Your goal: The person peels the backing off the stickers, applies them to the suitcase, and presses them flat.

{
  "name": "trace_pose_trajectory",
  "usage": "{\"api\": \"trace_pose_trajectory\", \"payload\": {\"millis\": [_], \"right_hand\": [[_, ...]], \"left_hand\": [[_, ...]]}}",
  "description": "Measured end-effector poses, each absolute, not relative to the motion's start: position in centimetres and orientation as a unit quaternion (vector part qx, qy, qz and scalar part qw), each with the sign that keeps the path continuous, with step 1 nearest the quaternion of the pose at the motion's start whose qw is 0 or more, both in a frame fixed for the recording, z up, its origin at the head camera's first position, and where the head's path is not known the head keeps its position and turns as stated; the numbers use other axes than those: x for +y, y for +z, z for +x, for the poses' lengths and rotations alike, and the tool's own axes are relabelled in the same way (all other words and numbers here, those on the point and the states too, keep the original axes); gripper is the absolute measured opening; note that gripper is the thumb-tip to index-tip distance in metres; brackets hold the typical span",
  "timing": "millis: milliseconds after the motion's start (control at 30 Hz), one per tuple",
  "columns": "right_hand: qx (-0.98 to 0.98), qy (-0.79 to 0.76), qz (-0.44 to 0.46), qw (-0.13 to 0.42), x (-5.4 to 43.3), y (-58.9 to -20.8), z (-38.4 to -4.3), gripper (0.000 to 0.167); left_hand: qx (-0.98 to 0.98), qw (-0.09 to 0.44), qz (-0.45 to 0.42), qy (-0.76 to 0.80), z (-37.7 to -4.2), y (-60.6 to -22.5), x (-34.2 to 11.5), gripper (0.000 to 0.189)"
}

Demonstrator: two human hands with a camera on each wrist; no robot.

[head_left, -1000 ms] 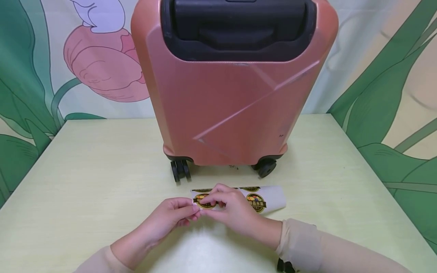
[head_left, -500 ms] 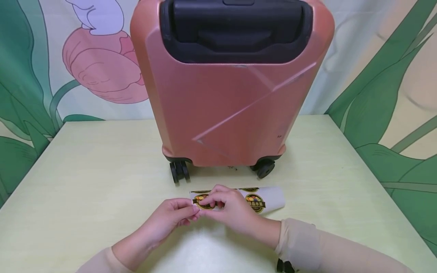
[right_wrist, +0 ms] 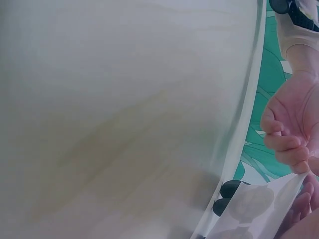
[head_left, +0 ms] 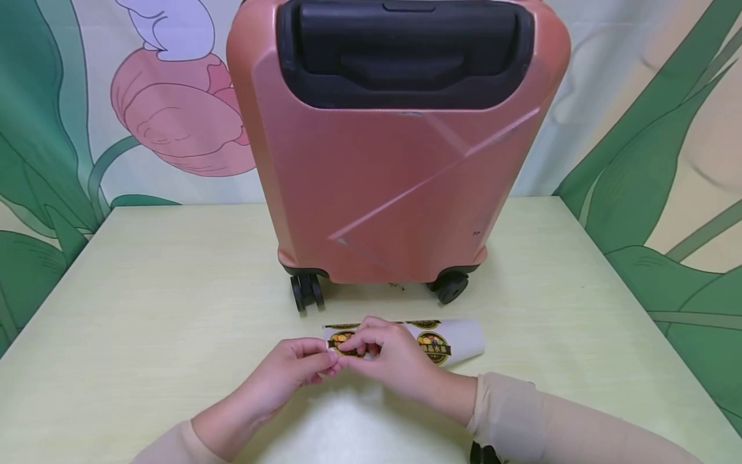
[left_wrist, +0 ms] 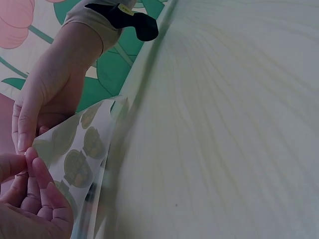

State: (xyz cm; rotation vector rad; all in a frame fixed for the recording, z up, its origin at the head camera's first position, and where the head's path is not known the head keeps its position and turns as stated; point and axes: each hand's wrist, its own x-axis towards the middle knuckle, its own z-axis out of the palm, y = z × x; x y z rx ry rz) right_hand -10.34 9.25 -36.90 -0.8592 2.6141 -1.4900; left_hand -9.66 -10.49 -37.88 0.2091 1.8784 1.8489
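Observation:
A white sheet of stickers (head_left: pixel 466 338) carries round black-and-gold labels with coloured fruit and a banner of characters. It is held up over the table in front of the suitcase, its right end curling. At its left corner my left hand (head_left: pixel 284 372) pinches the edge between thumb and fingers. Close beside, my right hand (head_left: pixel 400 357) pinches the sheet's lower left edge, its fingers covering part of a label (head_left: pixel 343 341). The left wrist view shows the back of the sheet (left_wrist: pixel 77 169), labels showing through, and both sets of fingertips meeting at one corner.
A pink hard-shell suitcase (head_left: pixel 400 187) with a black recessed handle (head_left: pixel 408 55) stands on black wheels (head_left: pixel 449 287) just behind the hands. The pale table (head_left: pixel 145 309) backs onto a printed cloth (head_left: pixel 655 148). A small black object (head_left: pixel 484 453) shows under the right sleeve.
The head view shifts very slightly. Both hands keep their pinch at the sheet's left corner, with hardly any finger movement.

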Motion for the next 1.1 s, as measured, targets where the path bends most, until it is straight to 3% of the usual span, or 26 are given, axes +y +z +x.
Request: {"api": "trace_pose_trajectory", "payload": {"millis": [700, 1100], "right_hand": [[0.849, -0.466, -0.245, 0.046, 9.17, -36.07, -10.4, 0.01], [0.834, -0.493, -0.245, 0.039, 9.21, -36.1, -10.57, 0.006]], "left_hand": [[0.707, 0.239, 0.081, 0.661, -9.82, -37.92, -10.75, 0.026], [0.718, 0.244, 0.08, 0.647, -9.62, -37.69, -11.11, 0.03]]}}
